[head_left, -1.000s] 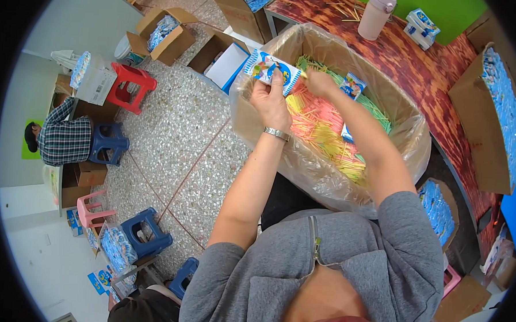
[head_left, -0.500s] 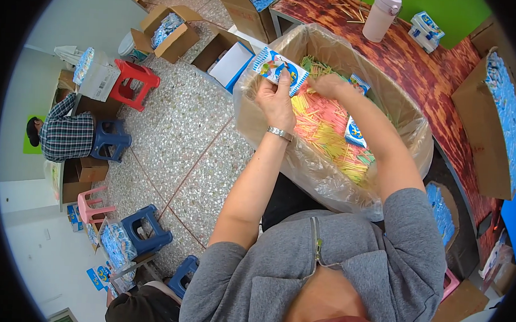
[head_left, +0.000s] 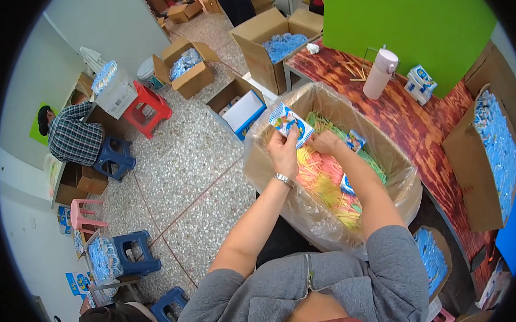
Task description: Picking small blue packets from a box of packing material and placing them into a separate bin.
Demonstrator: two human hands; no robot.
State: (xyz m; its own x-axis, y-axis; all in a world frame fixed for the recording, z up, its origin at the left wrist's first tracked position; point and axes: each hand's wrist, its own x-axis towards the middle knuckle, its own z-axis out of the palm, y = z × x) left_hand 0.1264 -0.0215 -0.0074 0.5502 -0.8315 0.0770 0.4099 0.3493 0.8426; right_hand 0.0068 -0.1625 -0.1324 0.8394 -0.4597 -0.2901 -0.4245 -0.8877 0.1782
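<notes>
My left hand (head_left: 283, 153) grips a small blue-and-white printed packet (head_left: 284, 123) between thumb and fingers, over the left side of a plastic-lined carton (head_left: 404, 178). Close to the packet's lower right end is my right hand (head_left: 327, 142), its fingers drawn together. Whatever is in those fingers is too small or hidden to make out. Beneath both hands, thin pink, yellow and green sticks (head_left: 319, 178) fill the carton. Two more such packets lie on the sticks: one packet (head_left: 355, 141) beyond my right wrist, another packet (head_left: 347, 185) partly covered by my right forearm.
A red-brown patterned table (head_left: 412, 124) curves along the right, bearing a pink bottle (head_left: 381, 74), a small packet stack (head_left: 420, 85) and a carton of blue packets (head_left: 470, 170). Open cartons (head_left: 187, 71), a red stool (head_left: 147, 108) and blue stools (head_left: 140, 252) stand leftward. Another person (head_left: 75, 133) sits far left.
The view has tilted up, so the scene sits lower in the picture. My left hand still holds the packet, and my right hand stays beside its end.
</notes>
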